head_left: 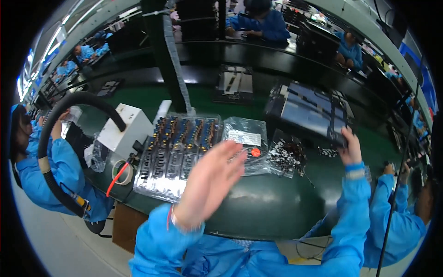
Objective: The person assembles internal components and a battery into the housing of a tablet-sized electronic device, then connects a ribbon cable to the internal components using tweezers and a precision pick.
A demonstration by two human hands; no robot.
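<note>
My left hand (207, 184) is raised in front of the clear blister tray (159, 187), its fingers stretched out and nothing in them. Small parts with blue, black and copper-coloured pieces (177, 134) stand in rows in the tray's far half. On the right, the fingers of my right hand (351, 147) are closed round the near corner of a flat black-framed panel (307, 113) with a bluish-grey face. The panel is slightly blurred and lies tilted over other dark flat pieces; whether it touches them I cannot tell.
Beside the tray lie a clear plastic bag (244, 127) with a white label and a pile of small black and white bits (288, 154). A white box (127, 129) with a black hose (78, 97), a tape roll (122, 173) and another panel (234, 84) are around. Co-workers sit on both sides.
</note>
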